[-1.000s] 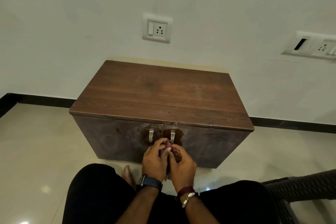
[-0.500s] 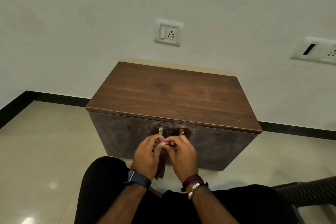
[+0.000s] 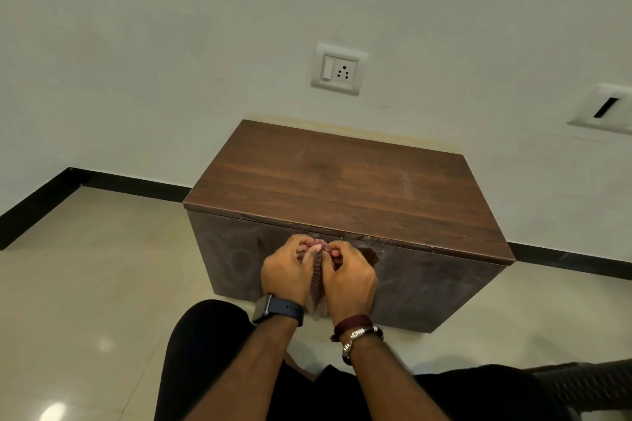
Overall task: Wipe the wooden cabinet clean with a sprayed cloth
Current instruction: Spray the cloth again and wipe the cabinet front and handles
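Both hands are now sitting higher against the wooden cabinet (image 3: 342, 188) front. The left hand (image 3: 285, 272) and right hand (image 3: 349, 275) are pinching the cloth (image 3: 316, 275), soft and light, by its top edge.

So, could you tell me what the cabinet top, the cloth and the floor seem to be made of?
Cabinet top: dark brown wood or wood-look laminate, judging by the plank-like grain lines; matt, with faint pale smudges.
Cloth: soft, ribbed reddish fabric, bunched between the left hand and right hand; weave unclear.
Floor: probably polished beige tile or stone, since it shows glossy light reflections.
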